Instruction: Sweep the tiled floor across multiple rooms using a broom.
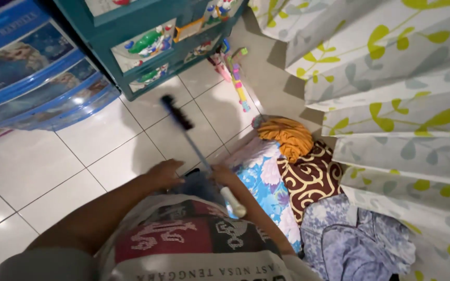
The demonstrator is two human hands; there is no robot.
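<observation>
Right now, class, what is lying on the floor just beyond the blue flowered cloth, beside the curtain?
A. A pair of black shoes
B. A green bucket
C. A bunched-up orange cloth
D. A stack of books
C: a bunched-up orange cloth sits on the tiles past the blue flowered cloth, next to the leaf-patterned curtain.

Your right hand (224,174) grips a long-handled broom (199,153) angled over the white tiled floor (37,171); your left hand (165,173) rests just beside it. Adjacent: folded cloths (287,166), leaf-print curtain (391,104), blue plastic drawers (32,78), teal toy shelf (147,47).
</observation>
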